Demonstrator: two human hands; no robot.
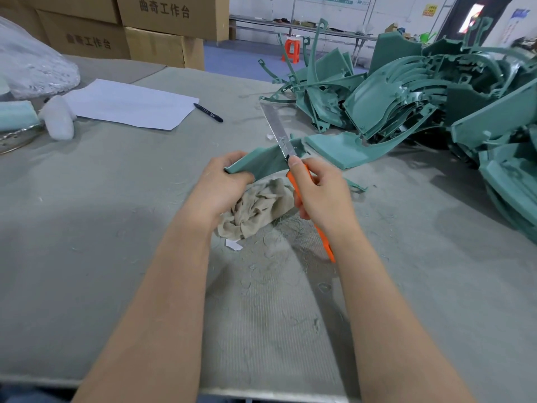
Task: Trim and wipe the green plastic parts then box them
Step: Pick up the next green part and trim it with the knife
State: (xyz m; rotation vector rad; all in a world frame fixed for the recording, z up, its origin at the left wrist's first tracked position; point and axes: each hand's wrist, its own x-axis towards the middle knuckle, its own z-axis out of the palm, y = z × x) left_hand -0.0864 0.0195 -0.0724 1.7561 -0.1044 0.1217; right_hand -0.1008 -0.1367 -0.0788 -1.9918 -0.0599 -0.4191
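My left hand (221,186) grips the near end of a curved green plastic part (263,162) held just above the table. My right hand (321,193) grips a knife by its orange handle (325,239). The long steel blade (276,126) points away from me and lies across the part's far end, my thumb pressed near the blade's base. A crumpled beige cloth (258,209) lies on the table under both hands. Another flat green piece (343,148) lies just beyond the held part.
A big heap of green plastic parts (430,91) fills the table's right side. White paper sheets (130,103) and a black pen (208,112) lie at the back left, beside white foam (58,117) and a plastic bag (32,62). Cardboard boxes (162,27) stand behind. Green shavings litter the grey mat (279,286).
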